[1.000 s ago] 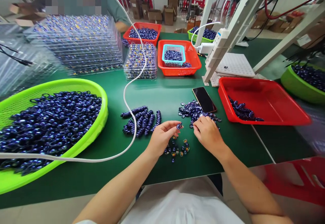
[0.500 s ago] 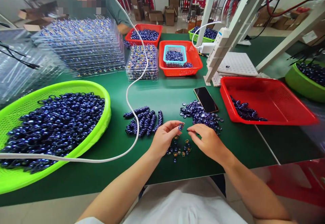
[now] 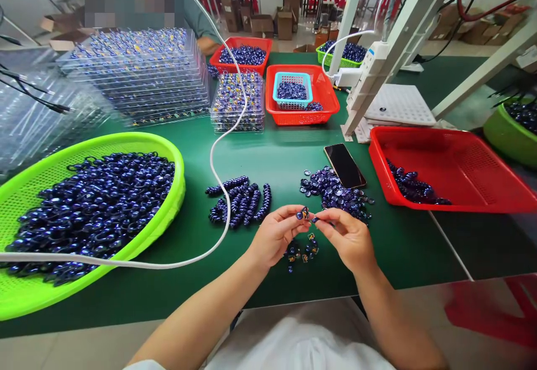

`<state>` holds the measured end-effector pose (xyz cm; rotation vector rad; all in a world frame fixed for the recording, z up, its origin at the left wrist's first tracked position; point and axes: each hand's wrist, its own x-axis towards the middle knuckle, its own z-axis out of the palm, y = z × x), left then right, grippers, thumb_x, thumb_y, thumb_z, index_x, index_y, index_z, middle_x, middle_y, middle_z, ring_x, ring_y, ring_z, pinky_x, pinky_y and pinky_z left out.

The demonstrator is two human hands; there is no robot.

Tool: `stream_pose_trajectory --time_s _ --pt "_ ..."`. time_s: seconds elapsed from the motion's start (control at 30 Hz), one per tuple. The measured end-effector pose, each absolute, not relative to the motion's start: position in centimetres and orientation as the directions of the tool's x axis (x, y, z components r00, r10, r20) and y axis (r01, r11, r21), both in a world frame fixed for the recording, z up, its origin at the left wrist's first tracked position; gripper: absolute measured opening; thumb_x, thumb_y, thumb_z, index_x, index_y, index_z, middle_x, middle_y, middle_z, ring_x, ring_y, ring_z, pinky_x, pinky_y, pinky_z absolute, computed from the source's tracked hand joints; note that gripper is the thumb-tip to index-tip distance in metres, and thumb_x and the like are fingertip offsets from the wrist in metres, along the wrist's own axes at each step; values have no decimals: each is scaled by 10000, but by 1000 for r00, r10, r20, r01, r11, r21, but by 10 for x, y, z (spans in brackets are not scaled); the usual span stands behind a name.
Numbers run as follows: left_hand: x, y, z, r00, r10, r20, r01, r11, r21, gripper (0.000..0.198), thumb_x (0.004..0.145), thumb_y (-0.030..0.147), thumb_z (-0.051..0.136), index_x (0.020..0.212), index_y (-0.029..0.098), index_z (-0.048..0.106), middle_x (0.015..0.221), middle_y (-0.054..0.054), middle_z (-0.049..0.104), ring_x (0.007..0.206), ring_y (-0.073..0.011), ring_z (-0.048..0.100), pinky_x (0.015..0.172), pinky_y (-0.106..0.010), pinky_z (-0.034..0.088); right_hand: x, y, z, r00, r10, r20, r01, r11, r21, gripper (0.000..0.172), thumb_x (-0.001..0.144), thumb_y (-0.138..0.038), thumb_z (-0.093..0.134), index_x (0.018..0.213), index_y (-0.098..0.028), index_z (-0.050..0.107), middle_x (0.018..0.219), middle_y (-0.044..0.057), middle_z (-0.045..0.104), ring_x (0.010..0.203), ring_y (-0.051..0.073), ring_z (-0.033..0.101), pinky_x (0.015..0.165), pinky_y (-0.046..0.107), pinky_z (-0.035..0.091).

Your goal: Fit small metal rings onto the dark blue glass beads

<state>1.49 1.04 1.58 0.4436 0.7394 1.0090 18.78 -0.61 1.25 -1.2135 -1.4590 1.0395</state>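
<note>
My left hand pinches a small shiny dark blue piece with an orange-and-gold part between thumb and fingertips. Close beside it, my right hand grips a tiny dark blue piece, its exact kind too small to make out. The two hands nearly meet at the fingertips. Below them on the green table lie several blue pieces with gold parts. A heap of dark blue caps sits just beyond my right hand. Rows of stacked blue rings lie beyond my left hand.
A lime basket heaped with blue rings stands at left, crossed by a white cable. A phone touches the cap heap. A red tray stands at right. Clear stacked trays, baskets and a metal post stand farther back.
My right hand has come up to my left fingertips, now with a small blue piece in its pinch. The piece in my left hand has turned, showing its gold part. The view has shifted slightly.
</note>
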Motion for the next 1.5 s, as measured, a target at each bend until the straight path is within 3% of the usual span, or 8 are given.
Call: stream_pose_trajectory --time_s 0.17,0.47,0.73,1.0,1.4,1.5 --pt "18 8 15 277 893 -355 -562 450 694 240 654 209 857 872 144 782 775 -36 746 667 -101 639 692 -222 506 187 -6 15 -119 976 181 104 194 -976 124 881 -261 674 988 -291 728 914 -5 705 840 150 662 770 266 545" --pt "18 5 7 168 938 -302 -402 345 848 200 662 241 845 855 202 812 760 -34 770 677 -128 666 697 -245 539 188 -7 15 -86 988 131 113 140 -984 103 860 -302 703 952 -260 719 880 4 722 807 158 677 754 271 572" --pt "22 1 20 8 967 -255 -227 250 941 166 629 214 833 795 203 821 732 -43 777 652 -155 672 614 -242 535 190 -9 11 -62 981 185 195 194 -961 84 866 -286 695 944 -268 720 875 -1 721 795 157 673 724 263 552" --pt "22 -2 17 0 986 -164 -134 163 978 159 700 234 783 852 210 822 809 -61 786 742 -204 695 679 -290 552 191 -9 11 -57 979 196 277 204 -939 94 874 -315 679 944 -268 719 874 10 731 791 172 682 724 283 561" --pt "19 -6 19 97 994 59 36 -63 997 196 836 206 670 973 249 802 879 -54 779 791 -195 684 837 -338 521 193 -9 9 -56 992 113 203 122 -972 118 882 -324 667 962 -250 715 882 20 730 753 167 694 721 288 582" --pt "18 -6 19 137 985 109 33 -114 993 207 824 209 702 1007 250 789 866 -58 767 789 -191 669 800 -321 516 194 -8 10 -80 994 77 146 88 -985 142 887 -338 660 985 -251 715 899 24 727 768 166 692 727 289 586"
